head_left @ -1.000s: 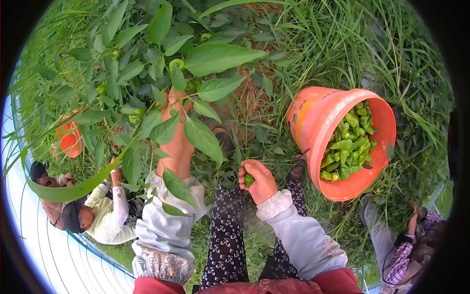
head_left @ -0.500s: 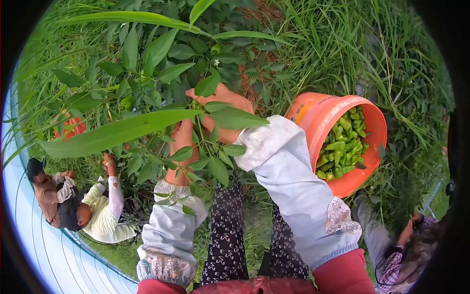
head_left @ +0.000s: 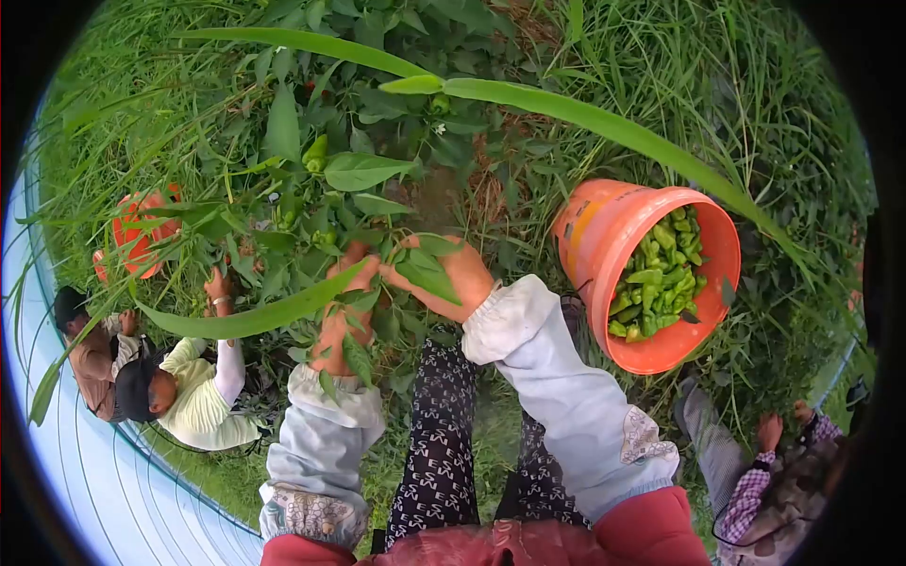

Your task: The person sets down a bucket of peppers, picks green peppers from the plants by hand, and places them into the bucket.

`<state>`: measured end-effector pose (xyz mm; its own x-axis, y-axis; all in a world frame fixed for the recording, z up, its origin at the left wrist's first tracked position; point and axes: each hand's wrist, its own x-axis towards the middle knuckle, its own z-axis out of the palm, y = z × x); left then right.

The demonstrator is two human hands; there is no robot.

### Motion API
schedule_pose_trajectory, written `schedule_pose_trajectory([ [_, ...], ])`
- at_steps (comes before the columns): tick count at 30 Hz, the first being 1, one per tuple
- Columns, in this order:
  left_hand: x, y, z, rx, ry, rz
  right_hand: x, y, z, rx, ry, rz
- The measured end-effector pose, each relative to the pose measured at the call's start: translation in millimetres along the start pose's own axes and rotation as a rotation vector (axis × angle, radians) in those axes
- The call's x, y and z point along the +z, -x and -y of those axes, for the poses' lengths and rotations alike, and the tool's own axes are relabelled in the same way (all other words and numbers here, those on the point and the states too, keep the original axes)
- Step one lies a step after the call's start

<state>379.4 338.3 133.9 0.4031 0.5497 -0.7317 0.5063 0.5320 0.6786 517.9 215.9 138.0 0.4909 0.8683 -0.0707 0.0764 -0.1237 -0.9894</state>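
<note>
Pale grey sleeves come up from the bottom of my view, and both of my hands are pushed into the pepper plant [head_left: 349, 179] just ahead of my patterned trousers [head_left: 439, 453]. My left hand [head_left: 342, 321] sits lower and nearer, half buried under leaves, so I cannot tell how far its fingers are closed or what they hold. My right hand [head_left: 453, 278] reaches in from the right, fingers curled about a leafy stem between the two hands; no pepper shows in its grip. Small green peppers [head_left: 316, 151] hang further up the plant, beyond both hands, long axis pointing away from me. Leaves and a long grass blade [head_left: 604, 127] screen them. Well to the right, an orange bucket [head_left: 604, 236] tilts toward me, holding picked peppers [head_left: 661, 274]. Other people crouch at the left and right edges.
</note>
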Motion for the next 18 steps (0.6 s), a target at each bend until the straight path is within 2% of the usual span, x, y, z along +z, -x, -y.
schedule_pose_trajectory([
  [2, -22, 14, 14, 0.109, -0.275, -0.079, 0, -4, 0, 0.091, -0.052, 0.036],
  [3, -26, 13, 8, 0.24, -0.592, -0.053, 0, -5, -2, -0.007, 0.014, 0.061],
  [4, -28, 11, 1, 0.385, -0.904, -0.071, 0, -5, -3, -0.013, 0.015, 0.057],
  [6, -25, 18, -29, 0.275, -0.258, -0.053, 6, -1, -5, 0.073, -0.044, 0.062],
  [7, -33, 7, -32, 0.257, 0.546, 0.151, 15, 0, -19, 0.117, -0.19, 0.088],
  [8, -40, 7, -32, 0.259, 0.549, 0.152, 23, 1, -32, 0.166, -0.333, 0.109],
  [9, -40, 13, -42, 0.291, 0.336, 0.202, 6, 0, -10, 0.124, -0.177, 0.117],
  [10, -37, 20, -50, 0.52, -0.266, 0.198, -4, -2, 4, 0.077, -0.023, 0.122],
  [11, -34, 28, -58, 0.778, -0.83, 0.075, -4, -2, 6, 0.07, -0.023, 0.119],
  [12, -34, 30, -61, 0.782, -0.832, 0.074, -4, -1, 6, 0.091, -0.015, 0.134],
  [13, -32, 31, -64, 0.648, -0.905, 0.197, -4, 0, 7, 0.113, -0.005, 0.15],
  [15, -21, 35, -71, 0.603, -1.151, 0.236, -1, 0, 9, 0.145, -0.075, 0.126],
  [18, -2, 48, -73, 0.652, -1.312, 0.282, -3, 0, 8, 0.17, -0.105, 0.115],
])
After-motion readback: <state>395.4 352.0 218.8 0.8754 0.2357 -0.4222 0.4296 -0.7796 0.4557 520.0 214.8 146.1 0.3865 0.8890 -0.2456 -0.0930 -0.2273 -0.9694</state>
